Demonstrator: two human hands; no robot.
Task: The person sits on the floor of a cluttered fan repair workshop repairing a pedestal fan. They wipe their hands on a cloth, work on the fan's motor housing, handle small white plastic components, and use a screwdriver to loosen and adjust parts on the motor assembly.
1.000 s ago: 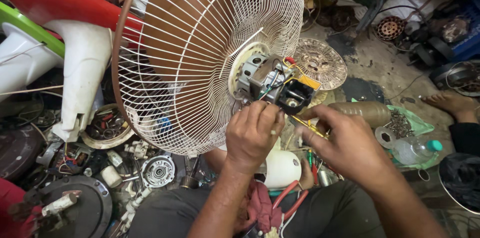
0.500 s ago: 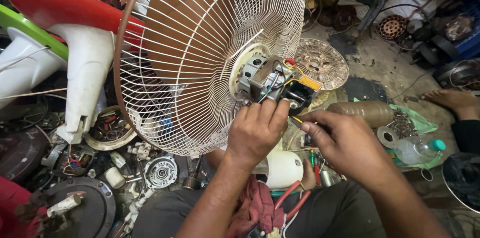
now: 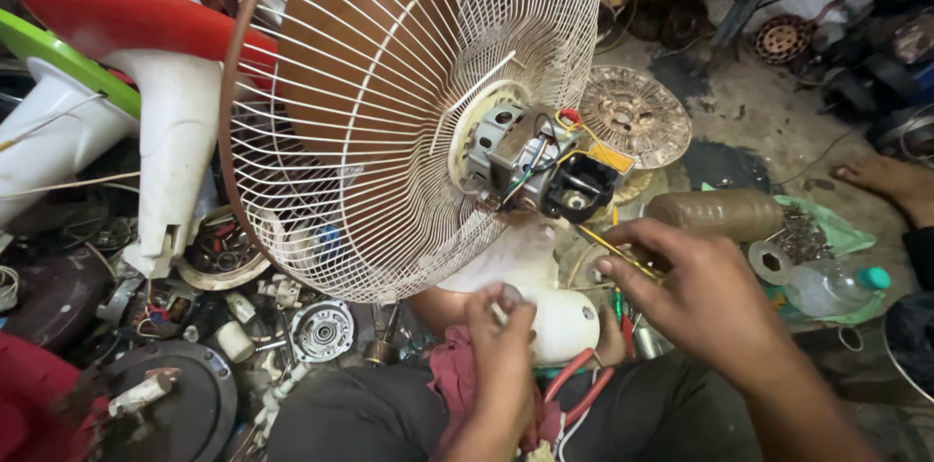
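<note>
My left hand [image 3: 501, 345] sits low, under the fan guard [image 3: 389, 83], fingers pinched on a small pale bit I can't ID – maybe a screw or nut, too small to tell. Right hand [image 3: 705, 302] is just right of the motor [image 3: 516, 156], fingers closed around a thin yellow-handled tool [image 3: 608, 246], tip aimed up toward the black switch box [image 3: 579, 188].

Risks as I see it: neither hand is steadying the guard, so it looks propped on the white fan base [image 3: 545, 316] & my lap – could tip or roll if I push w/ the tool. Loose wires [image 3: 559, 146] (yellow, red, green) hang btwn motor & box; a slipped tip could snag or nick them. The pinched bit, if dropped, is gone – floor below is thick w/ scrap parts, small rotor [image 3: 321, 329] incl.

Look of the thing: white wire guard w/ copper-coloured outer ring, tilted, face toward me, filling upper middle of view. Bare metal motor is bolted at its hub, casing off, black box hanging off its right side. A brownish cylinder [image 3: 720, 214] & a clear bottle w/ teal cap [image 3: 837, 285] lie near on the right; another person's foot [image 3: 890, 180] at far right.
</note>
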